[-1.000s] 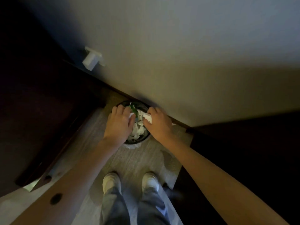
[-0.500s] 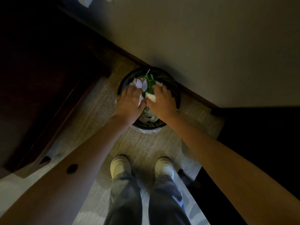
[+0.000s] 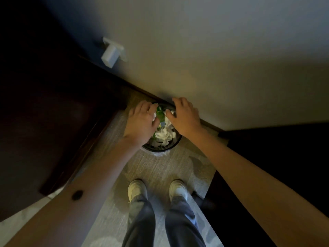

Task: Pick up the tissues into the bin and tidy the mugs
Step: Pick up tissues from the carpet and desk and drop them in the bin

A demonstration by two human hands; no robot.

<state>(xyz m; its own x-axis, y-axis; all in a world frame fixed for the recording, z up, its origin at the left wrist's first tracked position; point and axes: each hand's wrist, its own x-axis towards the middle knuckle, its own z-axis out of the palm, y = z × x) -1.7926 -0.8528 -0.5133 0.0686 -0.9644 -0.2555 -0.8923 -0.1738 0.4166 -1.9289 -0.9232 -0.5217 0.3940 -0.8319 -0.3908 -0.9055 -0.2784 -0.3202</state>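
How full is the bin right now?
Nearly full: crumpled tissues and green scraps lie heaped close to the rim of the bin. Its far side is hidden.

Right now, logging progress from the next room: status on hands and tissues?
Left hand over bin, grip unclear. Right hand open at far rim. Tissues piled inside. Nothing blocking.

Your round black bin (image 3: 161,149) stands on the grey plank floor (image 3: 160,169), at the foot of the pale wall (image 3: 213,59), with crumpled white tissues (image 3: 164,135) inside. Your left hand (image 3: 142,120) is over its left side and your right hand (image 3: 185,116) over its far right rim. The dark wooden cabinet (image 3: 44,113) lies left, your white shoes (image 3: 137,188) near, and the white plug block (image 3: 112,53) far left on the wall.
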